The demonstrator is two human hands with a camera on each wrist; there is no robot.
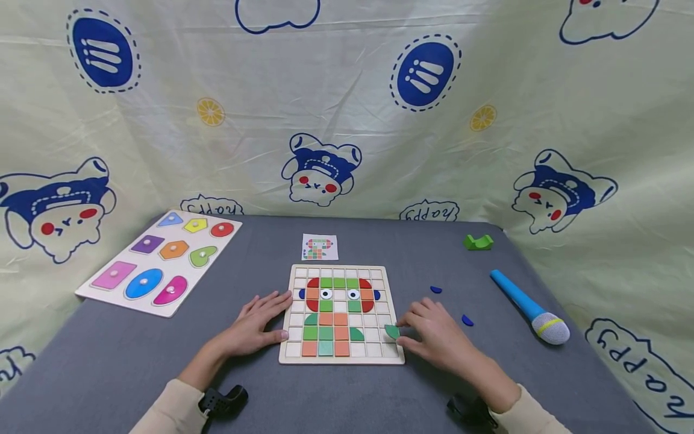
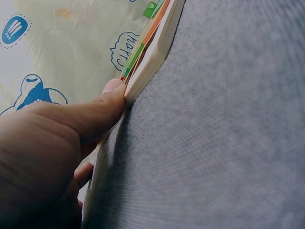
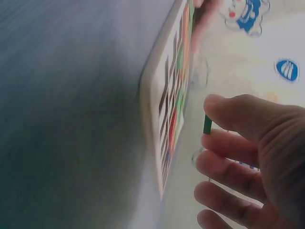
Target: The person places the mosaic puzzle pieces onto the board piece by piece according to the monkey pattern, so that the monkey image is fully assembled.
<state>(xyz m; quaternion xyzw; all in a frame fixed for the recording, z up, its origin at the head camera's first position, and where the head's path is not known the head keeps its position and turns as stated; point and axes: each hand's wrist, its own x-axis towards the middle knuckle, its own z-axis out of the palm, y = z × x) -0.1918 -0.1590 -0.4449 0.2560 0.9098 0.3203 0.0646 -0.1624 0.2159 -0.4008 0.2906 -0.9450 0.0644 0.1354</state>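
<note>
A square wooden grid board (image 1: pixel 374 349) lies on the table, with red, orange, green and blue pieces set in a figure with two eye pieces (image 1: pixel 353 294). Along its left edge rests my left hand (image 1: pixel 252 322), fingertips and thumb touching the rim; the left wrist view shows the thumb against the board's side (image 2: pixel 155 59). Between thumb and index finger, my right hand (image 1: pixel 434 328) pinches a dark green quarter-circle piece (image 1: pixel 391 331) over the board's right edge. That piece (image 3: pixel 207 125) appears edge-on in the right wrist view, apart from the board.
A small pattern card (image 1: pixel 320 256) lies behind the board. Two blue pieces (image 1: pixel 467 320) lie to the right, near a toy microphone (image 1: pixel 520 304). At the back right sits a green curved block (image 1: pixel 479 243); a shape puzzle board (image 1: pixel 135 299) is at the left.
</note>
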